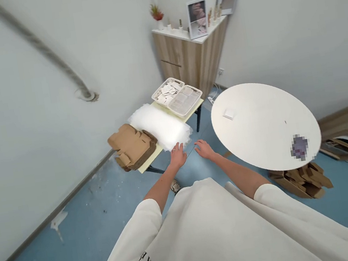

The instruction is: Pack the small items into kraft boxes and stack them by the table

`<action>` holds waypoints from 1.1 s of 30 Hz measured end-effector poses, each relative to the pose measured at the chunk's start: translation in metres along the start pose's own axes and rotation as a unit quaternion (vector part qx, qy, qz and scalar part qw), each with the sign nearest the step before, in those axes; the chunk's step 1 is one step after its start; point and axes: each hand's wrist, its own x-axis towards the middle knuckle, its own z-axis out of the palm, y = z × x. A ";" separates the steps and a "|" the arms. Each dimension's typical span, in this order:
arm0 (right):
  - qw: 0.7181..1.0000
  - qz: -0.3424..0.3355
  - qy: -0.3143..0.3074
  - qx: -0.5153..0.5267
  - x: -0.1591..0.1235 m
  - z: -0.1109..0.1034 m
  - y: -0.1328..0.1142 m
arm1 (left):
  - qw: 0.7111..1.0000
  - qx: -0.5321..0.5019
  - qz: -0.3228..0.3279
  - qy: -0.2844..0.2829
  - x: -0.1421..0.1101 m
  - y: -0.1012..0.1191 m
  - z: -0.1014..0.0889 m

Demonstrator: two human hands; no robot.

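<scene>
My left hand (178, 157) reaches forward with its fingers extended, at the front edge of a stack of thin white packing sheets (161, 126). Whether the fingertips touch the sheets, I cannot tell. Over the floor between the two tables, my right hand (204, 149) is held out with loosely bent fingers and nothing visible in it. A pile of flattened brown cardboard boxes (132, 144) lies left of the sheets. Behind them, two white plastic baskets (185, 101) stand side by side, the far one holding small white cards or packets (168, 91).
On the right, a round white table (265, 125) bears a small white square item (228, 114) and a blurred-out purple item (299, 147). Brown cardboard boxes (302, 181) lie beneath it. A wooden corner cabinet (182, 57) carries picture frames (198, 18) and small plants.
</scene>
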 end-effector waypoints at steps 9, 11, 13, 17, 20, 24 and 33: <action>0.993 -0.117 -0.013 -0.028 0.073 0.047 -0.151 | 0.992 -0.009 -0.085 0.095 -0.040 -0.174 -0.056; 0.990 -0.137 -0.016 -0.036 0.086 0.054 -0.181 | 0.992 0.007 -0.086 0.088 -0.046 -0.208 -0.066; 0.986 -0.161 -0.018 -0.048 0.098 0.061 -0.209 | 0.994 0.019 -0.081 0.067 -0.052 -0.235 -0.070; 0.973 -0.216 -0.029 -0.082 0.118 0.072 -0.255 | 0.997 0.034 -0.069 0.014 -0.056 -0.267 -0.068; 0.963 -0.237 -0.051 -0.115 0.131 0.081 -0.276 | 0.998 0.048 -0.051 -0.005 -0.057 -0.276 -0.063; 0.953 -0.241 -0.093 -0.158 0.147 0.090 -0.286 | 0.998 0.064 -0.025 -0.007 -0.056 -0.282 -0.066; 0.944 -0.221 -0.133 -0.204 0.170 0.093 -0.285 | 0.996 0.047 -0.065 0.047 -0.082 -0.294 -0.074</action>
